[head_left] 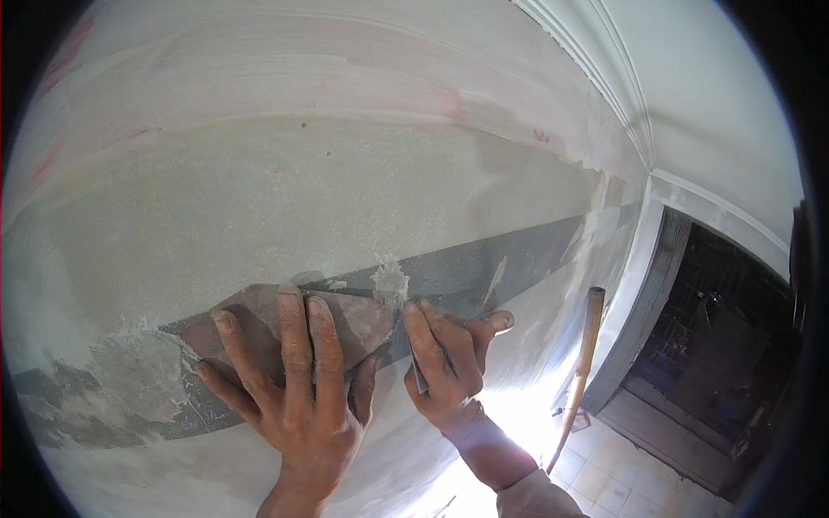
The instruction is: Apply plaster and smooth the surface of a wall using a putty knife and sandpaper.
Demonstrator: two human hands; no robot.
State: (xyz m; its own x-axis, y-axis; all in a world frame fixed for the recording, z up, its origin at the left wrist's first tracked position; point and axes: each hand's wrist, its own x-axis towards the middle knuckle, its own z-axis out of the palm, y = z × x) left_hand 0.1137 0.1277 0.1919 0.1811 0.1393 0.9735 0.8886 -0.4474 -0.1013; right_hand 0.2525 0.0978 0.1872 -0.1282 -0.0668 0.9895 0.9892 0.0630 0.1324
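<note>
My left hand rests with spread, bent fingers on a flat, reddish-grey angular piece against the plastered wall. Its thumb is at the lower right edge of that piece. Just to the right, my right hand is closed around a thin, flat metal blade, whose far end is hidden. The piece sits over a dark grey horizontal band, with rough pale plaster patches at its left and a small pale smear above my right hand's fingertips.
A wooden pole leans upright at the right. Beyond it are a dark doorway with a grey frame and a pale tiled floor. White moulding runs along the ceiling. Bright light glares low along the wall.
</note>
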